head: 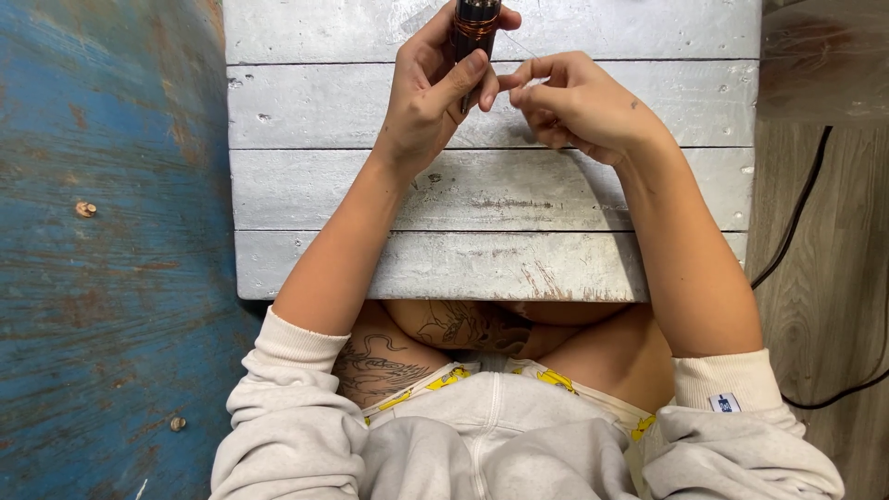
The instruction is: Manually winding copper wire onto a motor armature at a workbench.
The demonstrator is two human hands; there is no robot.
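My left hand [433,93] is wrapped around a small dark brown cylinder with a copper-coloured band [474,26], held upright at the far edge of a silver-painted plank table [482,264]. My right hand [574,104] is just to its right, thumb and forefinger pinched on a very thin wire or thread [520,44] that runs up toward the cylinder. The fingertips of both hands almost touch. The top of the cylinder is cut off by the frame edge.
The table is made of horizontal planks with scuffed paint. A worn blue surface [102,278] lies to the left. On the wooden floor to the right, a black cable [798,218] curves past. A clear plastic sheet [824,56] sits top right.
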